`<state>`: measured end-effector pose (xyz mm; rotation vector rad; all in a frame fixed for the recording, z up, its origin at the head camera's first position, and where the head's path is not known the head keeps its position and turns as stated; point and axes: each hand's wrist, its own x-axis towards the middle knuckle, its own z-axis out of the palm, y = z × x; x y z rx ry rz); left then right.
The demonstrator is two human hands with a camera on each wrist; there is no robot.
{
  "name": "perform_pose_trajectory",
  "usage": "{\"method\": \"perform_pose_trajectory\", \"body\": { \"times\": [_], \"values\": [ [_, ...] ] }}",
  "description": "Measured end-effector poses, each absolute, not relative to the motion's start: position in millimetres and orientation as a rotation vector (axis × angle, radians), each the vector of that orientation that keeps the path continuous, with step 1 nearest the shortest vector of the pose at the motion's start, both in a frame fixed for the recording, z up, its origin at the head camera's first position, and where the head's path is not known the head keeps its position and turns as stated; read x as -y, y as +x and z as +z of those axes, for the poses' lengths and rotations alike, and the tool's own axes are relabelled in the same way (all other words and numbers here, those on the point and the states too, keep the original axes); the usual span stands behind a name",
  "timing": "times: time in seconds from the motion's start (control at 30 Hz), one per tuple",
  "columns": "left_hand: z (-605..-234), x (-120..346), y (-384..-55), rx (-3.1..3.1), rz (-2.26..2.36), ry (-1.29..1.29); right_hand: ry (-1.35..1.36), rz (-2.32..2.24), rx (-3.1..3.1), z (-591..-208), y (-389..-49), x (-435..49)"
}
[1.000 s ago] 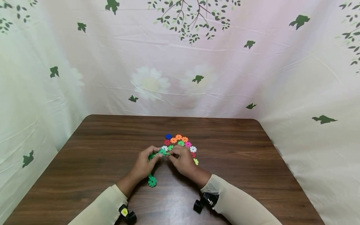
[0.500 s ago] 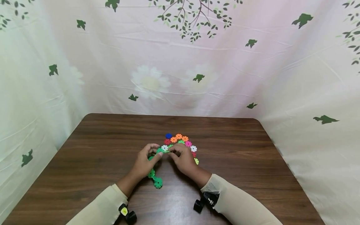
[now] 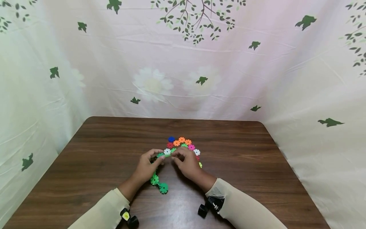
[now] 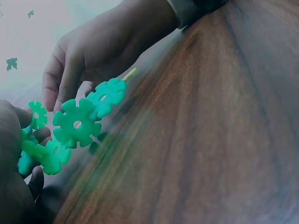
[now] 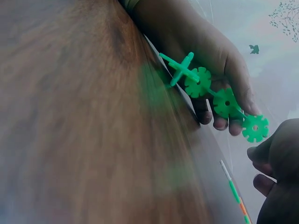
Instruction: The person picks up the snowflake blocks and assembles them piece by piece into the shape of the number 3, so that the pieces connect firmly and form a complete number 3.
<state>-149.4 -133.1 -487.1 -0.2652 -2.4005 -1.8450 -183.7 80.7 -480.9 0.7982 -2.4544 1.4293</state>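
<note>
My left hand (image 3: 145,167) holds a chain of green flower-shaped interlocking discs (image 3: 154,179) between thumb and fingers. The chain's lower discs hang below that palm, with the last one (image 3: 163,188) over the table. In the right wrist view, several linked discs (image 5: 227,103) cross the left hand, and the end disc (image 5: 255,128) sticks out beyond its thumb. Close to that end disc is my right hand (image 3: 187,163), its thumb and fingertips bent and apart, with nothing visible between them. Whether a right fingertip touches the disc is unclear.
Several loose flower discs lie just behind the hands: a blue one (image 3: 171,139), orange ones (image 3: 181,139), a pink one (image 3: 191,147), white ones (image 3: 196,152) and others. They rest on a dark wooden table (image 3: 114,133). A printed curtain (image 3: 228,89) surrounds its far sides.
The chain's lower end has swung to the right and shows more discs below the left hand. The right fingers have come slightly away from the chain's upper end, which they were pinching.
</note>
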Motion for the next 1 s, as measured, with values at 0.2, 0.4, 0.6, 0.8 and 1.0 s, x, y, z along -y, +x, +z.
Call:
{"method": "perform_pose_trajectory", "body": {
  "times": [0.2,0.4,0.6,0.8,1.0],
  "values": [
    [-486,131,-150,2.396,-1.877,-0.223,0.778,1.419,2.416,-482,-182,-93],
    [-486,129,-153,2.403,-1.881,-0.198,0.749,1.411,2.414,-485,-181,-103],
    [-486,131,-154,2.414,-1.883,-0.212,0.682,1.312,2.449,-486,-186,-107],
    [-487,134,-152,2.426,-1.863,-0.189,0.665,1.192,2.554,-483,-196,-102],
    [-488,134,-151,2.428,-1.86,-0.21,0.636,1.109,2.682,-480,-208,-95]
  ]
}}
